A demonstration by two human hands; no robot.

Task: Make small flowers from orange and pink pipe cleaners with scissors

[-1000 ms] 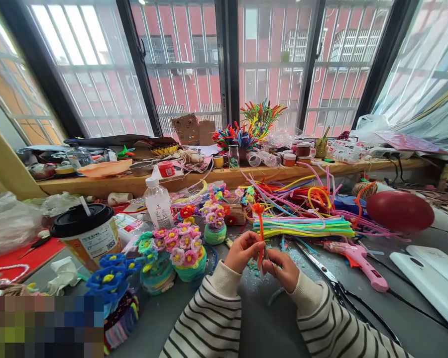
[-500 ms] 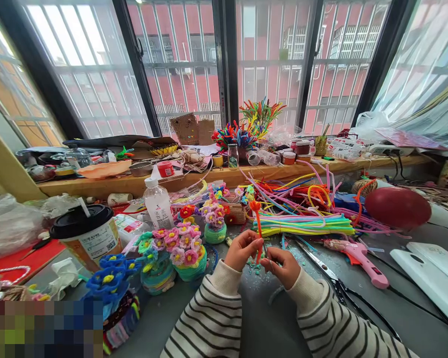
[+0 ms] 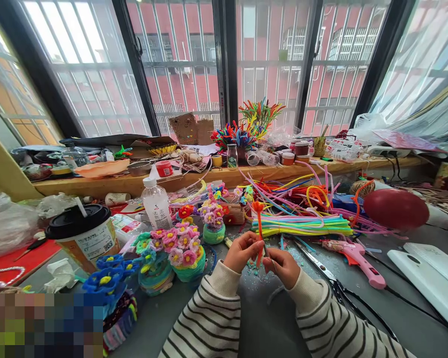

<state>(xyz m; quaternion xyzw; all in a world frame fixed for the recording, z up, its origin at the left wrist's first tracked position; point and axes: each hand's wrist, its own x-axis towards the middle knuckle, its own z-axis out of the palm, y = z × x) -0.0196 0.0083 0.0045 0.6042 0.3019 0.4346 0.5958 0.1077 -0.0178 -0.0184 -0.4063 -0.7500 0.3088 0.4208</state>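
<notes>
Between thumb and fingers, my left hand (image 3: 242,252) pinches the stem of an orange pipe-cleaner flower (image 3: 259,219), which stands upright with its bloom on top. My right hand (image 3: 285,266) is closed close beside the stem's lower end. A thin dark piece shows at its fingertips, too small to name. Glitter and small teal scraps (image 3: 253,271) lie on the grey table under both hands. Pots of pink pipe-cleaner flowers (image 3: 182,241) and blue pipe-cleaner flowers (image 3: 106,281) are to the left of my left hand.
Scissors (image 3: 323,268) and a pink glue gun (image 3: 362,261) with a cord lie at right. Behind them are bundled pipe cleaners (image 3: 306,225) and a dark red balloon (image 3: 395,209). A lidded cup (image 3: 84,236) and bottle (image 3: 156,204) stand left.
The view has shifted slightly. Both hands keep nearly the same grip, with the orange flower a little more upright. Something like a person's hand now shows at the far right edge.
</notes>
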